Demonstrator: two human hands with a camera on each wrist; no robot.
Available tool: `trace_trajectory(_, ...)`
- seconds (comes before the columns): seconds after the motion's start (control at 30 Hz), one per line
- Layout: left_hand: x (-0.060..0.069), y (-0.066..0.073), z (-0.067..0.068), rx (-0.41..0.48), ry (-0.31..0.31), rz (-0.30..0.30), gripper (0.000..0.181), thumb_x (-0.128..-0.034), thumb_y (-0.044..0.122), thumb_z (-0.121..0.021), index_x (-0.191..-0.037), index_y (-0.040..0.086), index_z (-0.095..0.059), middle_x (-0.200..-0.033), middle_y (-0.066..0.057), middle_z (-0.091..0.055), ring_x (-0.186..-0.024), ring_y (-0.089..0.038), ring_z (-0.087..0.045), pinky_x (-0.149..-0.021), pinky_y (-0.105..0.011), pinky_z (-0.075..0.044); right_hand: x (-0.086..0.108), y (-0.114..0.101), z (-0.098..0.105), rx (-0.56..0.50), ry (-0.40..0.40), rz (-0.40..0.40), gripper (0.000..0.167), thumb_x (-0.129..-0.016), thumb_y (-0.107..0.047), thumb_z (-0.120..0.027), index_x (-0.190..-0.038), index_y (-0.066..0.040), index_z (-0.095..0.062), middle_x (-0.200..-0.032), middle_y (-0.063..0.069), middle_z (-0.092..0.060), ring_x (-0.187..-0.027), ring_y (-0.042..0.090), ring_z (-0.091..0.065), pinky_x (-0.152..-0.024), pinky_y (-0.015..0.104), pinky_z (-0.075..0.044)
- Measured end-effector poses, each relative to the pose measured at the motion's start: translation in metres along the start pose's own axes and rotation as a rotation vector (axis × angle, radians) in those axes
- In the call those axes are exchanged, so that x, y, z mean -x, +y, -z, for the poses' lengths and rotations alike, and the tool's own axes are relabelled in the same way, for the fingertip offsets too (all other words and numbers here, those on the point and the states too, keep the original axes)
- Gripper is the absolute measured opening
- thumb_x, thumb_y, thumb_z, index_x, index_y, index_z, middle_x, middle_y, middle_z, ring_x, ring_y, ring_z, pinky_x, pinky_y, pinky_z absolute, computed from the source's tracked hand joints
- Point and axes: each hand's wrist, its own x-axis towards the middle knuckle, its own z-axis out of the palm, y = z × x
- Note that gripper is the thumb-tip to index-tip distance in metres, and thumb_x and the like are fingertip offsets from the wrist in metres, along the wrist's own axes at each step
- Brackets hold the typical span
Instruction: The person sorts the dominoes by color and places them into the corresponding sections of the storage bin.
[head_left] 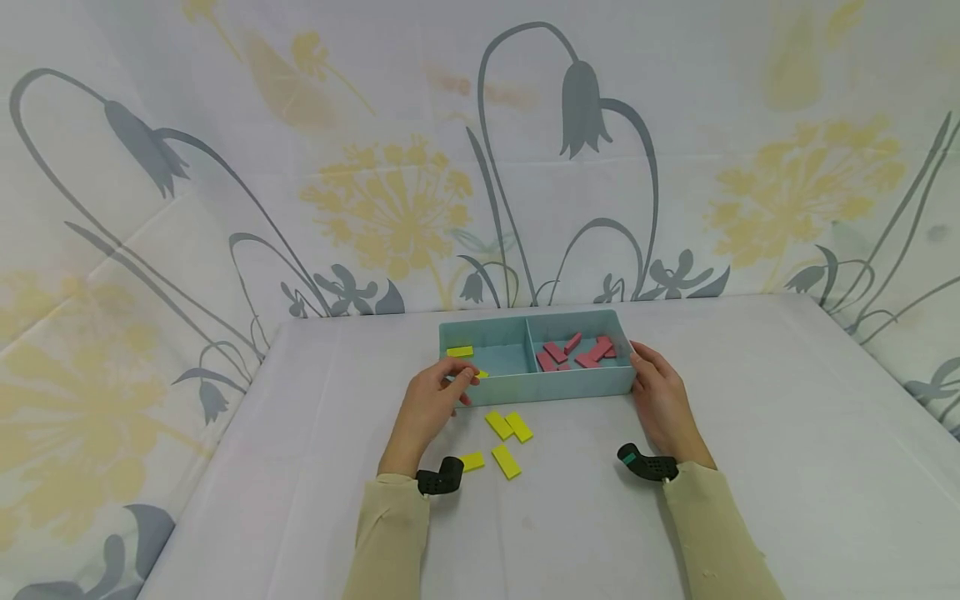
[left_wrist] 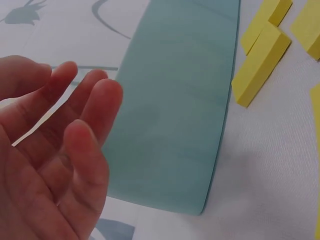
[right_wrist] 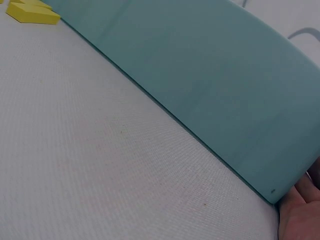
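Note:
A blue-green box (head_left: 540, 387) with two compartments stands on the table. Its right compartment holds several pink blocks (head_left: 555, 352); yellow blocks (head_left: 460, 352) lie in the left one. The left hand (head_left: 435, 400) is over the box's front left edge, fingers loosely bent and nothing seen between them; in the left wrist view the hand (left_wrist: 60, 145) is beside the box wall (left_wrist: 175, 100). At the box's right end, the right hand (head_left: 663, 404) rests against the wall; the right wrist view shows part of this hand (right_wrist: 300, 215) at the box corner (right_wrist: 270, 185).
Several yellow blocks (head_left: 506, 462) lie on the white tablecloth (head_left: 562, 533) in front of the box. Two of them touch, also seen in the left wrist view as a pair (left_wrist: 261, 65). A patterned cloth (head_left: 405, 208) hangs behind the table.

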Motion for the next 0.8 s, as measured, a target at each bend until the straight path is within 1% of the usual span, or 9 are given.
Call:
trace_trajectory(0.13,0.0005,0.0005,0.0000,-0.009,-0.060,-0.006,0.022,-0.0899,0.035,-0.051,-0.101,0.019,-0.061,-0.093,-0.002,-0.063,-0.077,-0.026,-0.060,-0.060,-0.029,-0.050,0.0004,-0.0002,-0.0001,-0.005,0.003,-0.002,0.056,-0.094,-0.024,-0.044,-0.139,-0.002,-0.019,-0.144,0.012,-0.014,-0.131,0.021,-0.017,-0.106,0.027,-0.021)
trace_trajectory(0.23,0.0006,0.0002,-0.0003,-0.022,-0.124,0.001,0.024,-0.0903,0.036,-0.050,-0.102,0.019,-0.061,-0.094,-0.003,-0.063,-0.076,-0.026,-0.060,-0.063,-0.030,-0.049,0.0005,-0.0003,-0.0003,-0.006,0.005,-0.003,0.056,-0.094,-0.024,-0.044,-0.139,-0.002,-0.020,-0.144,0.012,-0.014,-0.131,0.020,-0.018,-0.106,0.027,-0.021)
trace_trajectory(0.4,0.0004,-0.0012,-0.0017,-0.097,-0.219,0.017,0.023,-0.0911,0.035,-0.048,-0.104,0.020,-0.060,-0.093,-0.002,-0.062,-0.075,-0.024,-0.061,-0.066,-0.031,-0.047,0.0002,-0.0001,0.0000,-0.005,0.002,0.000,0.056,-0.095,-0.024,-0.044,-0.139,-0.001,-0.019,-0.144,0.012,-0.014,-0.131,0.020,-0.017,-0.106,0.027,-0.021)
trace_trajectory(0.47,0.0006,-0.0022,-0.0023,-0.133,-0.242,0.021,0.023,-0.0914,0.034,-0.048,-0.104,0.019,-0.060,-0.093,-0.001,-0.062,-0.075,-0.022,-0.061,-0.067,-0.031,-0.046,0.0002,-0.0001,0.0000,-0.005,0.000,0.001,0.055,-0.095,-0.024,-0.044,-0.139,-0.001,-0.019,-0.144,0.012,-0.014,-0.131,0.020,-0.017,-0.106,0.027,-0.021)
trace_trajectory(0.57,0.0015,-0.0031,-0.0026,-0.159,-0.268,0.030,0.023,-0.0917,0.031,-0.047,-0.105,0.018,-0.060,-0.091,-0.001,-0.061,-0.075,-0.021,-0.060,-0.067,-0.031,-0.046,0.0002,0.0000,0.0002,-0.003,-0.002,0.001,0.055,-0.095,-0.023,-0.044,-0.139,-0.001,-0.019,-0.144,0.012,-0.014,-0.131,0.020,-0.017,-0.106,0.028,-0.020)
trace_trajectory(0.8,0.0013,-0.0062,-0.0072,-0.212,-0.323,0.056,0.025,-0.0910,0.033,-0.049,-0.106,0.016,-0.060,-0.086,-0.001,-0.061,-0.069,-0.020,-0.058,-0.062,-0.029,-0.047,0.0004,0.0002,0.0002,0.000,0.005,-0.001,0.056,-0.095,-0.024,-0.044,-0.139,-0.002,-0.019,-0.144,0.012,-0.014,-0.131,0.020,-0.017,-0.107,0.028,-0.019)
